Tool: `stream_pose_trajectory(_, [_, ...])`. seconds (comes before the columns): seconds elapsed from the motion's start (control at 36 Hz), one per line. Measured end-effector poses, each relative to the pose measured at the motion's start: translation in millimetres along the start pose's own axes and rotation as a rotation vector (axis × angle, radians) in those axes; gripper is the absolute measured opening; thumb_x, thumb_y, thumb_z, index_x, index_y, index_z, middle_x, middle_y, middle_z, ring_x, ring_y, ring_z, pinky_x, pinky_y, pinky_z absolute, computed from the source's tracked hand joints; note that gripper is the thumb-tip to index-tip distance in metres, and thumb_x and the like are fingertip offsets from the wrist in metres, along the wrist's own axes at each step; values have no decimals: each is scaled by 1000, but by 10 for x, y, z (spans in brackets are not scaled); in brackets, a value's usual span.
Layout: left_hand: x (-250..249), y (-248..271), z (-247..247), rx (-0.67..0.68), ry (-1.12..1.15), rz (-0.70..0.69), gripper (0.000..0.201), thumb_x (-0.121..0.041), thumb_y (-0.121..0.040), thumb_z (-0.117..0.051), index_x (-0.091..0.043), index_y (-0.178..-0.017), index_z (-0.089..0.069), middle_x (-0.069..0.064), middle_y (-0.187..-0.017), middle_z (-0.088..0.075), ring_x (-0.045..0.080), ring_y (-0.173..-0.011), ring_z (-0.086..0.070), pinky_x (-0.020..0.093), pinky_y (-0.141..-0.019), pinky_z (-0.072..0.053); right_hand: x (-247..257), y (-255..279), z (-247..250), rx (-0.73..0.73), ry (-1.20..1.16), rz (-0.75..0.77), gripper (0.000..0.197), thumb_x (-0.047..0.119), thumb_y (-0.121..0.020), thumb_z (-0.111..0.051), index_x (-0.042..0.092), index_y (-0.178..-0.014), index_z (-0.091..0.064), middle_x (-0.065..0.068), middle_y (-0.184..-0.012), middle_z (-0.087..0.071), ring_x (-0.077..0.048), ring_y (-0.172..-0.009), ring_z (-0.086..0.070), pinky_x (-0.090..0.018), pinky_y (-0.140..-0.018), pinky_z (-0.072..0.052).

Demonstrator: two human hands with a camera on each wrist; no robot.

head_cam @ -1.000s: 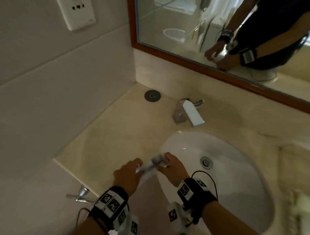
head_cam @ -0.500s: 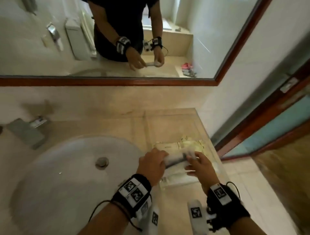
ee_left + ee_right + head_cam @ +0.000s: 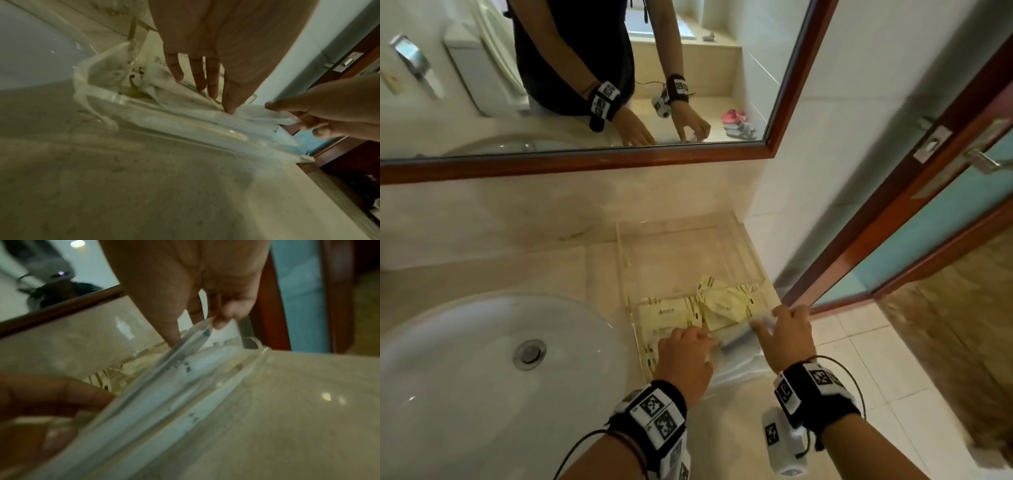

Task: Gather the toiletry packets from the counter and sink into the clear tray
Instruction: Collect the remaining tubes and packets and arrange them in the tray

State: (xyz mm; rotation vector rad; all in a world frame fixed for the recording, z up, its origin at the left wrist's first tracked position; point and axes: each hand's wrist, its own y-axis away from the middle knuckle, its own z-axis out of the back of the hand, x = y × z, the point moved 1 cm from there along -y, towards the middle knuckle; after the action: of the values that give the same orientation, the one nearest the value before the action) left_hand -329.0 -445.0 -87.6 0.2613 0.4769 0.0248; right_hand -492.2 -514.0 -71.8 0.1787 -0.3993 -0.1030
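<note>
A clear tray (image 3: 722, 226) stands on the counter to the right of the sink and holds several cream packets (image 3: 722, 308). At its near end lies a long clear-wrapped packet (image 3: 736, 334). My right hand (image 3: 767, 323) pinches the right end of this packet (image 3: 197, 337) between thumb and fingers. My left hand (image 3: 688, 339) is beside it with straight fingers (image 3: 211, 81) that press down on the packets inside the tray (image 3: 102, 94). In the left wrist view the right hand (image 3: 287, 116) grips the white packet end.
The white sink (image 3: 431, 359) with its drain (image 3: 529, 353) lies left of the tray. A wood-framed mirror (image 3: 585, 164) runs along the back wall. The counter ends just right of the tray, beside a door frame (image 3: 893, 222) and tiled floor (image 3: 876, 359).
Both hands carried the long packet from over the sink rightward and lowered it into the tray's near end. My left hand let go and flattened; the right hand still pinches it.
</note>
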Motion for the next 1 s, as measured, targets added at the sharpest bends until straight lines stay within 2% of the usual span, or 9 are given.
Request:
stream_pose_trajectory(0.08, [-29,-12,-7,-27,-26,-12,41,-32,-87,-49,-33,-127,-47,-10,-136,-43,17,-125,-36,35,-104,-29,57,-9,37,-101,111,90,43,39,-81,-64,14,-114,-54,-12,-117,-44,-30,-108,-45,-38,-87,-49])
stream_pose_trajectory(0.22, [-31,-30,-14,-33,-11,15,45,-44,-82,-54,-35,-126,-46,-11,-134,-43,17,-125,-35,37,-105,-28,174,-125,-48,77,-7,100,26,17,-85,-57,8,-110,-55,-13,-112,-48,-33,-98,-54,-34,-84,-46])
stream_pose_trajectory(0.39, [-11,-66,-29,-82,-45,9,41,-41,-84,-53,-36,-124,-46,-11,-132,-44,16,-123,-35,36,-103,-29,183,-129,-102,166,0,137,22,16,-93,-48,-1,-106,-55,-9,-94,-43,-35,-100,-53,-35,-85,-43])
stream_pose_trajectory(0.53, [-3,-88,-54,-96,-22,3,39,-37,-86,-53,-36,-125,-47,-11,-134,-42,17,-127,-33,37,-107,-27,251,-179,-90,66,14,245,31,25,-87,-55,12,-115,-57,-8,-121,-48,-29,-104,-56,-38,-85,-50])
stream_pose_trajectory(0.67, [-2,-63,-68,-120,-7,-4,43,-37,-85,-52,-36,-128,-44,-9,-138,-36,17,-130,-30,36,-109,-25,349,-157,-86,-99,-21,312,31,27,-78,-61,15,-104,-51,-3,-106,-49,-23,-88,-55,-30,-61,-46])
stream_pose_trajectory(0.72, [-2,-57,-83,-101,-23,-18,46,-43,-83,-53,-37,-127,-43,-8,-140,-34,18,-132,-28,37,-110,-24,343,-139,-118,-110,10,405,37,20,-70,-66,17,-105,-55,-5,-102,-52,-24,-83,-57,-27,-57,-46])
stream_pose_trajectory(0.78, [4,-55,-107,-71,-46,-35,48,-46,-81,-54,-38,-127,-42,-7,-142,-34,19,-133,-28,39,-109,-23,324,-134,-178,-74,76,509,44,13,-59,-73,19,-101,-62,-6,-93,-56,-25,-74,-59,-21,-52,-39])
stream_pose_trajectory(0.86, [11,-57,-131,-63,-78,-41,46,-45,-82,-52,-39,-126,-41,-6,-141,-35,21,-131,-30,41,-109,-25,283,-186,-244,-82,162,567,39,4,-52,-79,19,-86,-69,-6,-83,-58,-25,-65,-59,-19,-47,-36])
stream_pose_trajectory(1.0, [7,-73,-133,-105,-84,-45,43,-39,-84,-52,-38,-127,-44,-5,-139,-41,23,-129,-36,42,-106,-28,185,-311,-248,-94,111,547,22,-5,-58,-74,10,-73,-70,-9,-78,-62,-29,-63,-61,-25,-50,-44])
